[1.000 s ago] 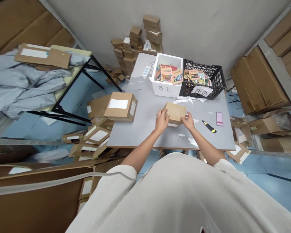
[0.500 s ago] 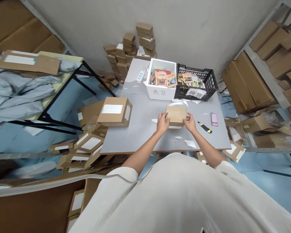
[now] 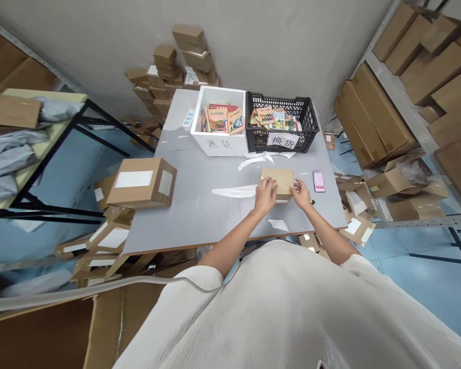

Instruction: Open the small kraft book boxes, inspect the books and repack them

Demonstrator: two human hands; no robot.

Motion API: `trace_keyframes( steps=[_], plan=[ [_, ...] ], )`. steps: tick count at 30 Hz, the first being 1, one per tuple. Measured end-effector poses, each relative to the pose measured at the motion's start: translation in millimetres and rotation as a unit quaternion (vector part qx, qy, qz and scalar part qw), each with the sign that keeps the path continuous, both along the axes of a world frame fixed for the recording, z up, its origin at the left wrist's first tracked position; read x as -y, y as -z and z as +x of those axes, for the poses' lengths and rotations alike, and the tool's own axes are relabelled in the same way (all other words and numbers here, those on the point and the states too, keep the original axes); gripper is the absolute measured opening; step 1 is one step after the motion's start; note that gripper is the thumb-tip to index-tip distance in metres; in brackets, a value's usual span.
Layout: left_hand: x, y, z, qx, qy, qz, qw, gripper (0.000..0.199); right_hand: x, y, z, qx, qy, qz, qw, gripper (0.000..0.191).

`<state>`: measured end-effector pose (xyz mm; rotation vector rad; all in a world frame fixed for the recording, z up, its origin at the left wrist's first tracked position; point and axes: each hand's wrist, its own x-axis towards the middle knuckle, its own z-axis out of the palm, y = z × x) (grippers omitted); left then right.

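A small brown cardboard box (image 3: 282, 177) is held at its sides, close above or on the grey table; its contact with the tabletop is hard to make out. My left hand (image 3: 266, 196) grips its left side, fingers bent over the front left edge. Fingers of my right hand (image 3: 301, 195) close on the right side near the front corner. Mostly covered by that hand, a utility knife (image 3: 312, 201) shows only its yellow-and-black end. Left of the box lies a long white paper strip (image 3: 234, 191). A torn white scrap (image 3: 278, 224) rests nearer the front edge.
Books fill a white foam box (image 3: 219, 145) and a black plastic crate (image 3: 311, 136) at the table's (image 3: 184, 215) back. A larger carton (image 3: 136, 187) sits at left, a pink-screened phone (image 3: 318, 181) at right. Cartons crowd the floor and the right shelf (image 3: 392, 84).
My view has swung to the right. The small box and both hands have shifted right across the table, mostly covering the knife and exposing more of the paper strip. My left fingers have spread farther over the box.
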<state>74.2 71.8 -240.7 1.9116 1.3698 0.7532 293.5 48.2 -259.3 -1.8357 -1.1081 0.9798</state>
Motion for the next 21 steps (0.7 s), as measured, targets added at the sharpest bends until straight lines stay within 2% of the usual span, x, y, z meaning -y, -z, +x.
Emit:
trace_keyframes(
  steps=[3, 5, 8, 11, 16, 21],
  plan=[
    [7, -10.4, 16, 0.004, 0.040, 0.004, 0.999, 0.042, -2, 0.1, -6, -0.046, -0.016, 0.018, 0.999, 0.071],
    [10, -14.9, 18, -0.017, 0.014, -0.003, 1.000, 0.041, -5, 0.1, -15, -0.076, -0.037, 0.023, 0.996, 0.072],
    [8, -18.0, 4, -0.063, -0.052, -0.012, 0.997, 0.050, -12, 4.9, -30, -0.094, -0.071, 0.018, 0.993, 0.070],
    [0, -16.7, -25, -0.078, -0.102, -0.020, 0.992, 0.062, -15, 17.5, -41, -0.065, -0.081, -0.011, 0.994, 0.062],
    [-15, -3.3, -86, -0.056, -0.167, -0.058, 0.983, 0.055, -10, 39.1, -55, 0.007, -0.062, -0.072, 0.995, 0.040],
    [-16, 17.0, -139, -0.014, -0.188, -0.093, 0.978, 0.054, -5, 42.2, -81, -0.025, -0.056, -0.094, 0.994, 0.033]
  ],
)
